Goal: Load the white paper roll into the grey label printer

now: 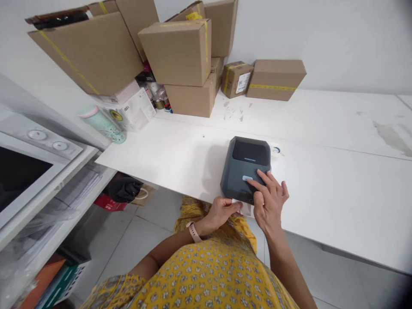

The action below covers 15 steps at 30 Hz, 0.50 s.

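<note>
A dark grey label printer (236, 176) stands near the front edge of the white table, with a light button on its top. From its front comes a strip of white label paper (246, 209). My left hand (222, 211) pinches the left side of that paper between thumb and fingers, just below the printer's front. Over the printer's right half lies my right hand (269, 197), its fingers apart and the index fingertip touching the button; it holds nothing. Behind the printer's right side, a small round roll (276, 150) lies partly in view.
Taped cardboard boxes (189, 101) are stacked at the back left of the white table (337, 189); two smaller boxes (273, 79) sit against the wall. A mint tumbler (104, 124) leans at the left edge. A microwave (28, 159) occupies a shelf further left.
</note>
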Each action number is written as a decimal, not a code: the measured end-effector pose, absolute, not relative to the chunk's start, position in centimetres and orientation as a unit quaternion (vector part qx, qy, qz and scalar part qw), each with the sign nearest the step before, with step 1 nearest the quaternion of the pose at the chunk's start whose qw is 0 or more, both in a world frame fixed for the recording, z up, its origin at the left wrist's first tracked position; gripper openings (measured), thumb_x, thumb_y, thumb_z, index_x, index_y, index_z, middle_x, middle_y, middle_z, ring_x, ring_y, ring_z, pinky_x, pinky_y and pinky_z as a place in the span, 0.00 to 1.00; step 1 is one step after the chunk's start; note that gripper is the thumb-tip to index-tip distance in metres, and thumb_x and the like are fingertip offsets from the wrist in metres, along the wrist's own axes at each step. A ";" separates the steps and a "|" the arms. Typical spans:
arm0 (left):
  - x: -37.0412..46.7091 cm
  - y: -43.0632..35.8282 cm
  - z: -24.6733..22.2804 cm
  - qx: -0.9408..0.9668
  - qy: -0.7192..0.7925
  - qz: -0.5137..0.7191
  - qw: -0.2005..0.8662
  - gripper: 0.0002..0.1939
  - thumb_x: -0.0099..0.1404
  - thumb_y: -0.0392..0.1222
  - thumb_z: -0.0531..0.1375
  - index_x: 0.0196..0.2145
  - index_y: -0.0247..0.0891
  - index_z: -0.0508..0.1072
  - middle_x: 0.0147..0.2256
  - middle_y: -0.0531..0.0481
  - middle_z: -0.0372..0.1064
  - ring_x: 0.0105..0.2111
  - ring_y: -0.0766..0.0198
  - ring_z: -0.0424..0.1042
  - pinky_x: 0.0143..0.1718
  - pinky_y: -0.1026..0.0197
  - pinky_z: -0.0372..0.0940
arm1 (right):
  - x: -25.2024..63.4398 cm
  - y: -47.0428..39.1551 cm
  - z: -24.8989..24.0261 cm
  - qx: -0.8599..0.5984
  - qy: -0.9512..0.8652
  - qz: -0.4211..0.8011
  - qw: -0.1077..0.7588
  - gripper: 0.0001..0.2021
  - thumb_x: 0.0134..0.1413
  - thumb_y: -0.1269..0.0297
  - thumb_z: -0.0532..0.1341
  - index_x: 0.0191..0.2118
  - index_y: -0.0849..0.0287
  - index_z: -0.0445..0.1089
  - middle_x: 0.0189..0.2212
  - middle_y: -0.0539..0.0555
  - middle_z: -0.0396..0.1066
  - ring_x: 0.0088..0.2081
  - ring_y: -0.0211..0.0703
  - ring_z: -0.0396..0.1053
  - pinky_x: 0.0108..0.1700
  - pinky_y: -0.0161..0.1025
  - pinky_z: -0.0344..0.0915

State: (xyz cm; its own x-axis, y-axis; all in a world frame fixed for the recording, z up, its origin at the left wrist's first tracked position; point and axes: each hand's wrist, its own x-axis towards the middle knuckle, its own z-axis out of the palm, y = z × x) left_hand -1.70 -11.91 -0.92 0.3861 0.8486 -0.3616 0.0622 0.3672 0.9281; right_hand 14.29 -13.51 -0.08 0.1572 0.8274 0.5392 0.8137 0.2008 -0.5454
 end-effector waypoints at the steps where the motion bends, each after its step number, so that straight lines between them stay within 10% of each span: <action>1: -1.7 -11.9 -1.1 0.487 0.474 0.287 0.675 0.25 0.57 0.61 0.65 0.18 0.37 0.70 0.17 0.55 0.64 0.23 0.64 0.69 0.27 0.63 0.59 | 14.2 -13.4 0.1 -0.639 -0.647 -0.011 0.416 0.17 0.71 0.61 0.48 0.51 0.46 0.74 0.63 0.50 0.69 0.69 0.52 0.58 0.71 0.65 0.36; 10: -3.3 -12.9 -0.5 0.569 0.493 0.368 0.545 0.27 0.71 0.59 0.53 0.20 0.40 0.68 0.21 0.51 0.67 0.24 0.63 0.68 0.32 0.59 0.64 | 13.7 -13.2 0.4 -0.657 -0.627 0.023 0.419 0.13 0.70 0.55 0.53 0.49 0.48 0.73 0.65 0.53 0.66 0.71 0.57 0.54 0.70 0.71 0.34; 15: -4.6 -12.6 0.6 0.594 0.477 0.496 0.417 0.21 0.76 0.55 0.49 0.57 0.45 0.71 0.59 0.43 0.68 0.61 0.52 0.66 0.63 0.51 0.61 | 12.8 -15.6 -0.4 -0.657 -0.566 0.085 0.490 0.30 0.69 0.50 0.52 0.72 0.47 0.49 0.74 0.60 0.46 0.74 0.60 0.46 0.70 0.71 0.37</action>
